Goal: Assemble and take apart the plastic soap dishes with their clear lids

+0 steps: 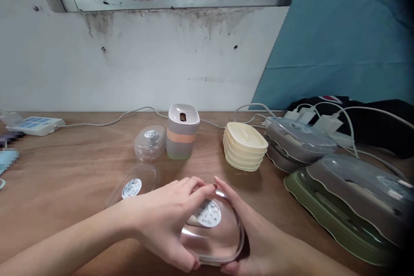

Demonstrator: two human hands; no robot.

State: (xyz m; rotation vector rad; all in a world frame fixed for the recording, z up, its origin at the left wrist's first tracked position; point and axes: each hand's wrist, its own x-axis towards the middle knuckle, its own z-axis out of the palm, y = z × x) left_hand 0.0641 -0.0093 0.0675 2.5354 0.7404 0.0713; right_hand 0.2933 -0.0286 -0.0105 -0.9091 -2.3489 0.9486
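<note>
Both my hands wrap a clear plastic lid (211,235) with a round white sticker, near the table's front edge. My left hand (164,220) curls over its left side, fingertips on top. My right hand (258,241) cups its right side, fingers along the rim. What lies under the lid is hidden. Another clear lid (136,185) with a sticker lies flat just left of my hands. Behind stand a small stack of clear lids (149,143), a grey and orange container (183,131) with a white top, and a stack of cream trays (244,145).
The wooden table (71,168) runs to a white wall under a window. At the right are grey lidded boxes (299,142) and a green tray (326,213) under clear lids. White cables and chargers (310,114) lie at the back right, a power strip (34,125) at the back left.
</note>
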